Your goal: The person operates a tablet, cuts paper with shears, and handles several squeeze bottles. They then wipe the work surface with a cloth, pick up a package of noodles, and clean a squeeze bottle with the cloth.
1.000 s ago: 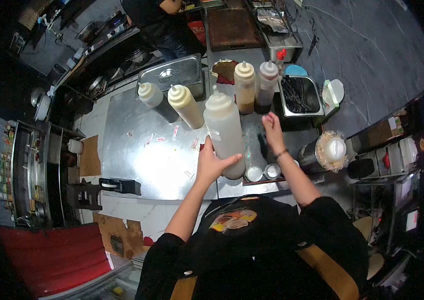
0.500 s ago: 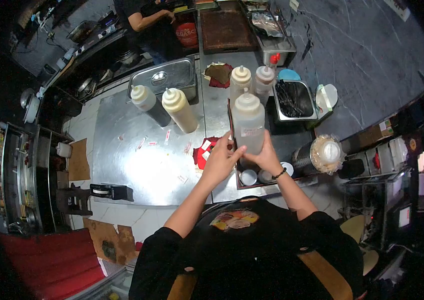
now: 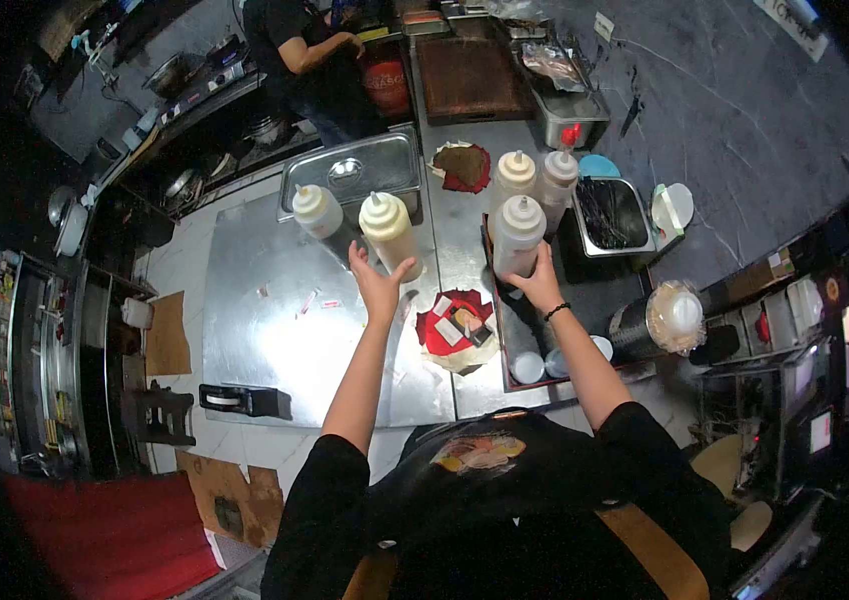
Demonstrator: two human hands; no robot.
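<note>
Right hand [image 3: 539, 286] was wrapped around the lower part of the pale squeeze bottle [image 3: 518, 232], grasping it. The bottle was upright, nozzle up, at the far end of the dark tray [image 3: 525, 325] on the right side of the desk [image 3: 275, 320]. Two more capped bottles [image 3: 537, 176] stood just behind it, close together.

Left hand [image 3: 377, 281] was released, fingers spread, palm facing the cream squeeze bottle [image 3: 390, 230]. Thumb sat right by the bottle's base; couldn't tell if it touched. Nothing was held. That bottle stood on the steel desk, leaning in the view, with a white-capped dark bottle [image 3: 318, 214] just to its left.

Behind both: a lidded steel pan [image 3: 355, 170]. Between the two forearms, a red paper sheet [image 3: 455, 328] lay on the desk with small scraps on top, touching the tray's left edge. Small round cups [image 3: 529, 367] sat at the near end of the tray.

Right of the bottles: a steel bin of dark utensils [image 3: 609, 212], and nearer, a round wrapped container [image 3: 673, 312]. A black tape dispenser [image 3: 241, 400] sat at the desk's near-left edge. Another person [image 3: 307, 48] stood at the far counter, well apart.
</note>
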